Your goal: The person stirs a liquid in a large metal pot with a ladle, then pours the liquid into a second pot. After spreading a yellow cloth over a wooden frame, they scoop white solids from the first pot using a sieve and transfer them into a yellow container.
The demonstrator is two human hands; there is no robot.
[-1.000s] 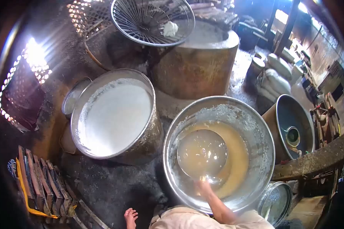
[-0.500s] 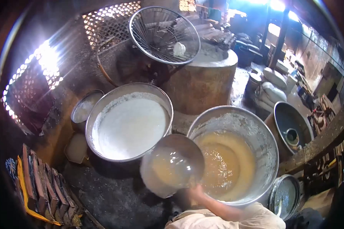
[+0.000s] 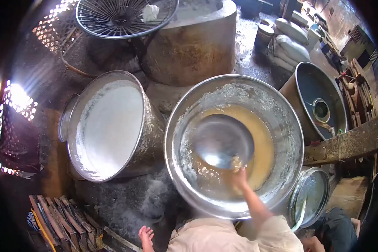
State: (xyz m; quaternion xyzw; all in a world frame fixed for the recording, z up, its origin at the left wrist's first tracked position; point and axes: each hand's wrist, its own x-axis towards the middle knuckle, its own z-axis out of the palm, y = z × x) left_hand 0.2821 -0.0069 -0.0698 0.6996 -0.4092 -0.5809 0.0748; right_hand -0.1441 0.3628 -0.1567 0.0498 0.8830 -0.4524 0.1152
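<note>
My right hand [image 3: 239, 178] is closed at the near edge of a wide, round metal bowl [image 3: 222, 138]. The bowl is tilted and sits low inside a large metal vat [image 3: 172, 147], at the cloudy yellow-brown liquid [image 3: 264, 147]; whether its underside is in the liquid is hard to tell. White residue cakes the vat's inner wall. My left hand [image 3: 145, 236] is low on the left, beside my body, fingers apart and holding nothing. Left of the vat stands another metal vat [image 3: 149, 138] full of white liquid [image 3: 111, 126].
Behind are a round masonry structure [image 3: 189, 54] and a slatted metal basket [image 3: 122, 19] with a white lump. Stacked wooden frames [image 3: 65, 222] stand lower left. At right are a metal drum [image 3: 296, 88], a beam [image 3: 344, 145], a covered bucket [image 3: 311, 197] and another person [image 3: 340, 227].
The bowl, which held yellowish liquid between the two vats, has moved right into the vat of yellow-brown liquid. My left hand has come into view. The camera view has shifted downward.
</note>
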